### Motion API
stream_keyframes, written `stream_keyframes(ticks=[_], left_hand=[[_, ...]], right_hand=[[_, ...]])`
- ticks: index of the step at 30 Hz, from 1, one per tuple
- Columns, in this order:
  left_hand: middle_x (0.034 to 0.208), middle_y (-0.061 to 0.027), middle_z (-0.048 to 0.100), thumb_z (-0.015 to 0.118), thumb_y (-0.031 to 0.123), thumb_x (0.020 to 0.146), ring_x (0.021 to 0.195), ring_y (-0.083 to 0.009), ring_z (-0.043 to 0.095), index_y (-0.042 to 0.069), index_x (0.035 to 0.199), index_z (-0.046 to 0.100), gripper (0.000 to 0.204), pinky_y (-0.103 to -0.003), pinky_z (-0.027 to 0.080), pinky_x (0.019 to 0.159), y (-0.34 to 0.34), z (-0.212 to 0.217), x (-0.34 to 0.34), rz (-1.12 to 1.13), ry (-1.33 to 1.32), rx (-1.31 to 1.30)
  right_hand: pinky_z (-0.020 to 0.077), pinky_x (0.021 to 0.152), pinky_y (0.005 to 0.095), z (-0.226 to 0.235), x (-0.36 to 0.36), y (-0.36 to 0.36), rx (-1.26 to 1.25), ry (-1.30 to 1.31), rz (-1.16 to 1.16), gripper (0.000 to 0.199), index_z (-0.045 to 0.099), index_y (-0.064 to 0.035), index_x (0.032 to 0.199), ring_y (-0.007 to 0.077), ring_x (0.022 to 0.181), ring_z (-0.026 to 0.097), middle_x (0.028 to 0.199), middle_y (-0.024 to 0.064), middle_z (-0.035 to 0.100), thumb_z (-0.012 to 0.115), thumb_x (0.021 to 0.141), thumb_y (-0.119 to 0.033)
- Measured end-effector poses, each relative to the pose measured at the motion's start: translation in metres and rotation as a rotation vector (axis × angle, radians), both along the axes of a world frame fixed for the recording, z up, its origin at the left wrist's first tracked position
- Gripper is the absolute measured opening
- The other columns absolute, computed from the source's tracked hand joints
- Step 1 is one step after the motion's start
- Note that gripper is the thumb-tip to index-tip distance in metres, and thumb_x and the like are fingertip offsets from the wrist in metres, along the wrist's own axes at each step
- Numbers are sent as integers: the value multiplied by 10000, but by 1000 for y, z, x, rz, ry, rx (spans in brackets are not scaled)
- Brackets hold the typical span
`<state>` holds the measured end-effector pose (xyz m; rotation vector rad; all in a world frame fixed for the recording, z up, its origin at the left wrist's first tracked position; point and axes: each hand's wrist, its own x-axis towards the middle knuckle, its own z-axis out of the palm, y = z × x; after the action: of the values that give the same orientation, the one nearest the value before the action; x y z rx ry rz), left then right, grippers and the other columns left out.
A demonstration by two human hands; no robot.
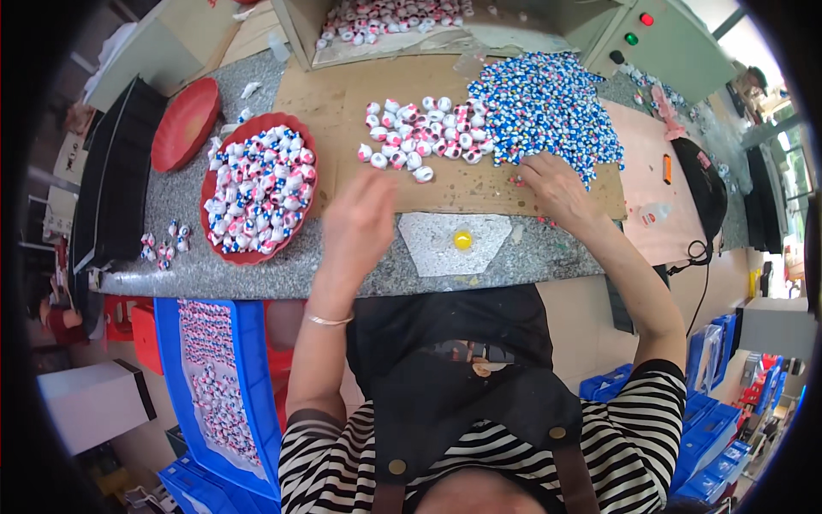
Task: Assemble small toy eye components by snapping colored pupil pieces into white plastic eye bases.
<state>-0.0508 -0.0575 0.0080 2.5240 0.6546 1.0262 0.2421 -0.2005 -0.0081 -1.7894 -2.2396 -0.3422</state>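
We look through the left of 2 wide fisheye cameras worn side by side on the person's head. Our view faces steeply down and somewhat forward, upright and unmirrored. Nearest us, at the lower middle, lies the apron (454, 377), seen from above; the left hand (360, 218) and right hand (561, 188) show farther out, over the bench (556, 261). Beyond them we reach the cabinet (676, 60) at the top. The field is wide enough to take in blue crates (706, 437) at lower right; straight edges bow toward the rim, and all 4 corners go black.
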Motion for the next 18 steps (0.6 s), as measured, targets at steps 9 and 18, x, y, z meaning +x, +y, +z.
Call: stream_keyframes(ticks=[9, 18], left_hand=[[978, -158, 495, 572, -8, 715, 897, -320, 570, 18, 929, 544, 218, -427, 523, 702, -6, -43, 62, 51, 263, 171], [983, -25, 596, 589, 57, 924, 857, -95, 577, 25, 1200, 583, 277, -263, 492, 768, -28, -21, 5, -277, -408, -1269]], right_hand=[[431, 715, 422, -1, -26, -8, 53, 274, -153, 155, 565, -34, 935, 326, 827, 530, 856, 155, 516, 558, 788, 13], [474, 659, 426, -1, -43, -11, -135, 226, -22, 146, 638, -7, 922, 357, 782, 582, 831, 161, 550, 631, 777, 6]])
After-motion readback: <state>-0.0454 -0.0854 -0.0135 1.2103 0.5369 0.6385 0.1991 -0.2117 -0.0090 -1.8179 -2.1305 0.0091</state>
